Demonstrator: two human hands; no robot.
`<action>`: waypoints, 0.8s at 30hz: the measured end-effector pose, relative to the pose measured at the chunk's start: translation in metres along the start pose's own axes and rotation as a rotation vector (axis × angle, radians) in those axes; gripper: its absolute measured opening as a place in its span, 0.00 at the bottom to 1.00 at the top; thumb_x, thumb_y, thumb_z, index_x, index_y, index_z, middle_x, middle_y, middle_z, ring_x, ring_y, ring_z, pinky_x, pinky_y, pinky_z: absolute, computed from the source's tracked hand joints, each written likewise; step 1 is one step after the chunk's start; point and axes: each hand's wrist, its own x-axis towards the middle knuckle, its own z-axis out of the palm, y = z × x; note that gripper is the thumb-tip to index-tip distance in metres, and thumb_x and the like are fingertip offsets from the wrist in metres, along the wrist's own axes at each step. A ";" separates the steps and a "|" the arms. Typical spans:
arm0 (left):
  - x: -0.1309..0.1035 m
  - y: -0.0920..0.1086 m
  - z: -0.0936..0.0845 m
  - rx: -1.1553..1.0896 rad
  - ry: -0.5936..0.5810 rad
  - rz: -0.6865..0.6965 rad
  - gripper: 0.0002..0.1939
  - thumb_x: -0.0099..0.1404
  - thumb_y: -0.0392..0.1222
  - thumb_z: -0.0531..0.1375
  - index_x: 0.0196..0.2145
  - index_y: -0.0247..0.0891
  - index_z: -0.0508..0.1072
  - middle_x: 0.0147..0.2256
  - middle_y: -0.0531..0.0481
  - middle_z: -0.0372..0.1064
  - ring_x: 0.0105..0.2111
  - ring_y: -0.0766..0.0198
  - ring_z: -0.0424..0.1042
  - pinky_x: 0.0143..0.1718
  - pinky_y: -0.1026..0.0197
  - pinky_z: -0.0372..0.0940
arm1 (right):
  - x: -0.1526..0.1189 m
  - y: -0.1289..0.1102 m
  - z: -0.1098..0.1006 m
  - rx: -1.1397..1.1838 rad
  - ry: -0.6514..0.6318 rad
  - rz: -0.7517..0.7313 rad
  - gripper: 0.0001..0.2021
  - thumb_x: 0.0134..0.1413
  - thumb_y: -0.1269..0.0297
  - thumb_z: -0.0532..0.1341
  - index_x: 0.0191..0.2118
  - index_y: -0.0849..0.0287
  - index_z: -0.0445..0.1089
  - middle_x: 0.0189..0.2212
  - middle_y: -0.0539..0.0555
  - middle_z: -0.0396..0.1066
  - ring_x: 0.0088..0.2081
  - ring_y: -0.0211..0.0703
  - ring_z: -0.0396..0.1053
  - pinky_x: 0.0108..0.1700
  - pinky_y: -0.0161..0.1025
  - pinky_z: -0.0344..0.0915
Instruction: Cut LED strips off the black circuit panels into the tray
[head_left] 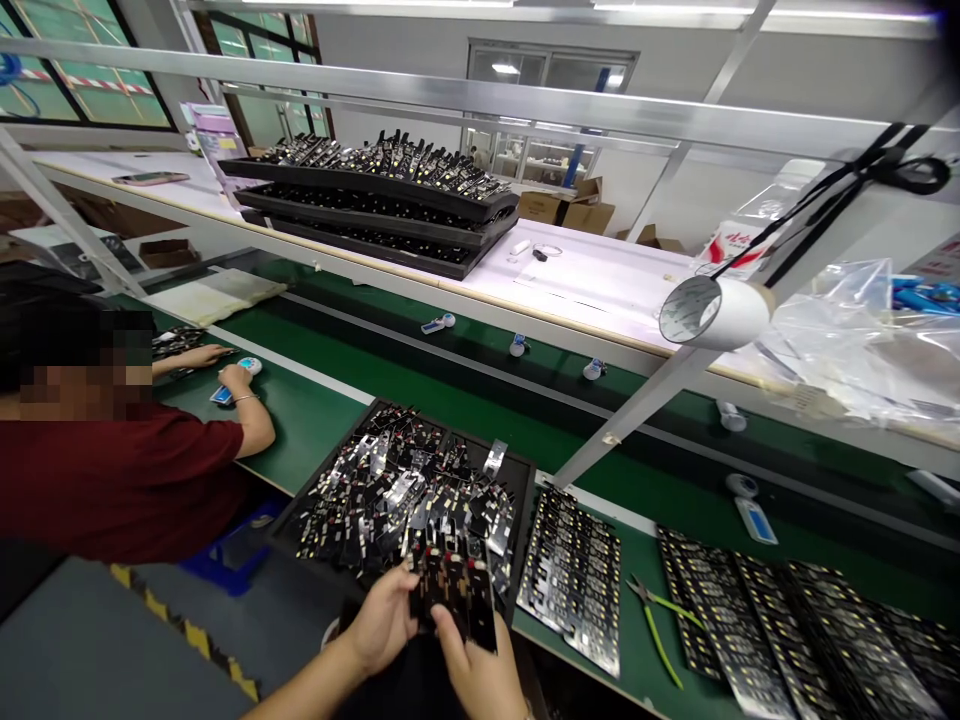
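Both my hands hold a small black circuit board panel [455,590] above the near edge of a black tray [360,415]. My left hand [380,620] pinches the panel's left side. On its lower right, my right hand [484,665] grips it with the thumb on the face. Many small black and silver board pieces [397,485] are heaped in the tray. Larger board panels [574,570] lie on the green bench to the right, beside green-handled cutters [660,640]. More stacked panels [780,620] lie at the far right.
A person in a red shirt [112,480] sits at the left, one hand on a blue and white device [244,380]. Filled black trays [360,215] are stacked on the white shelf [592,290]. A slanted metal post [630,425] rises behind the panels.
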 end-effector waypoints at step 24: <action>0.015 -0.002 0.002 0.517 0.184 0.450 0.22 0.54 0.44 0.68 0.47 0.40 0.71 0.47 0.43 0.74 0.52 0.48 0.68 0.58 0.49 0.58 | 0.006 0.003 0.000 0.200 -0.115 0.169 0.22 0.63 0.52 0.50 0.30 0.60 0.75 0.24 0.62 0.74 0.29 0.52 0.76 0.35 0.40 0.71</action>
